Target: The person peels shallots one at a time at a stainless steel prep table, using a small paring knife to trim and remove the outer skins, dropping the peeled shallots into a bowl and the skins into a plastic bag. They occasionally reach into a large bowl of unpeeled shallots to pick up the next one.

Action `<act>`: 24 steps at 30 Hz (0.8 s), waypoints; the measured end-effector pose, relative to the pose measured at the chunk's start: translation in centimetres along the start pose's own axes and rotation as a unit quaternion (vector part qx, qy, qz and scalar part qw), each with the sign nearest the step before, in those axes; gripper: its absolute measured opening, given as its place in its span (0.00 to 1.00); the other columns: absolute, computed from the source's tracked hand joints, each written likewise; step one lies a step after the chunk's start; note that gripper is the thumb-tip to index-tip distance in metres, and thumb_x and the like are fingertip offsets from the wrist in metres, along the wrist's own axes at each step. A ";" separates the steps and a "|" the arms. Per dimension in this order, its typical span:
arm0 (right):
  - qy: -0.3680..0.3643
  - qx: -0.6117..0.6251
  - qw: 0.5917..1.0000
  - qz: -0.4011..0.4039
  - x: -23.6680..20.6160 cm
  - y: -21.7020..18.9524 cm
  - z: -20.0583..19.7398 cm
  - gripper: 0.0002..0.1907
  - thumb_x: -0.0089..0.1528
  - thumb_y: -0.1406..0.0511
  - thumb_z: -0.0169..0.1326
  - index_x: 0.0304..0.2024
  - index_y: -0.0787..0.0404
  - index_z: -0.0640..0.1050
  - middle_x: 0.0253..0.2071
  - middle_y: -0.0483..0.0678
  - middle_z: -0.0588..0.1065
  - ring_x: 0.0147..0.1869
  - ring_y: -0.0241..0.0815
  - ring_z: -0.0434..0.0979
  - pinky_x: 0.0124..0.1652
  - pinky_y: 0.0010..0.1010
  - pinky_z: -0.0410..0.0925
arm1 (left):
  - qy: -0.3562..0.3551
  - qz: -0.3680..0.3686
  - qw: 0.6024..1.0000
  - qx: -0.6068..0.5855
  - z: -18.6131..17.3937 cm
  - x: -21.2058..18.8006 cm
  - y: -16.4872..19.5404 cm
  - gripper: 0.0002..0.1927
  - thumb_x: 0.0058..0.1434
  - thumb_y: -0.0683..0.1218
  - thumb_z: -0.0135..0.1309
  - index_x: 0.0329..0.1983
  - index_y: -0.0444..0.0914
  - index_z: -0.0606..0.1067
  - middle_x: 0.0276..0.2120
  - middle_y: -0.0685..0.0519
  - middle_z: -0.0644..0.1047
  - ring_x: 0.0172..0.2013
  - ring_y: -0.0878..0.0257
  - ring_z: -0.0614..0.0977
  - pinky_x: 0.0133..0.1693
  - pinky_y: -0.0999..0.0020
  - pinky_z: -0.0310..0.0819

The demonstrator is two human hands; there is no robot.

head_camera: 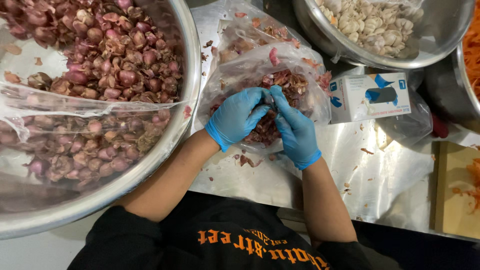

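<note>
Shallot point(269, 100) pinched between left hand point(238, 116), right hand point(295, 127); grip closed.

We are in a working kitchen, probably one that cooks in big amounts. We see a steel tabletop point(380, 180) with large metal bowls: one bowl point(187, 65) full of small red shallots point(107, 55), another bowl point(440, 45) with peeled garlic cloves point(370, 22). A plastic bag point(260, 65) collects the dry skins. A box of disposable gloves point(369, 96) lies near, and a wooden board point(457, 190) with orange shreds stands at the right.
</note>
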State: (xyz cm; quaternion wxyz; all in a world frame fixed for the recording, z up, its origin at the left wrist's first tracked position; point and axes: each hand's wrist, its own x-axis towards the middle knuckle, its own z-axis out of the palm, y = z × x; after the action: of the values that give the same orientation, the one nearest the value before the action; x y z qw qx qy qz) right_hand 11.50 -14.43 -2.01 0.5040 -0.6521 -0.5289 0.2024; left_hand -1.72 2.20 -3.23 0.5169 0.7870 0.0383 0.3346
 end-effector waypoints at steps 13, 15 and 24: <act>0.043 0.312 0.917 0.245 0.6 -3.3 1.1 0.31 0.72 0.59 0.46 0.77 0.53 0.60 0.31 0.42 0.68 0.26 0.27 0.62 0.24 0.18 0.57 | 0.081 -0.202 0.973 -0.081 0.7 0.4 1.4 0.11 0.68 0.41 0.55 0.52 0.38 0.81 0.35 0.54 0.84 0.28 0.72 0.72 0.33 0.74 0.69; 0.040 0.321 0.915 0.240 0.6 -3.4 0.8 0.31 0.71 0.58 0.47 0.77 0.53 0.60 0.30 0.42 0.67 0.26 0.27 0.61 0.24 0.18 0.56 | 0.073 -0.200 0.970 -0.117 0.7 0.3 1.3 0.11 0.67 0.41 0.57 0.52 0.38 0.80 0.36 0.55 0.83 0.31 0.73 0.73 0.35 0.75 0.71; -0.034 0.446 0.849 0.280 0.8 -4.6 -0.4 0.29 0.70 0.56 0.48 0.72 0.56 0.65 0.25 0.40 0.62 0.21 0.28 0.58 0.19 0.19 0.53 | 0.010 -0.181 0.932 -0.314 0.0 0.7 0.4 0.15 0.66 0.38 0.58 0.56 0.36 0.78 0.47 0.56 0.82 0.46 0.72 0.80 0.50 0.76 0.76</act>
State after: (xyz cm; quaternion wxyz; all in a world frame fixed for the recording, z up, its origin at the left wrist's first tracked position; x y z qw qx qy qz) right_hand 9.84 -14.23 2.41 0.6447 -0.4700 -0.1930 0.5711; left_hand -1.33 2.29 -2.57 0.7890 0.5608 0.0779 0.2385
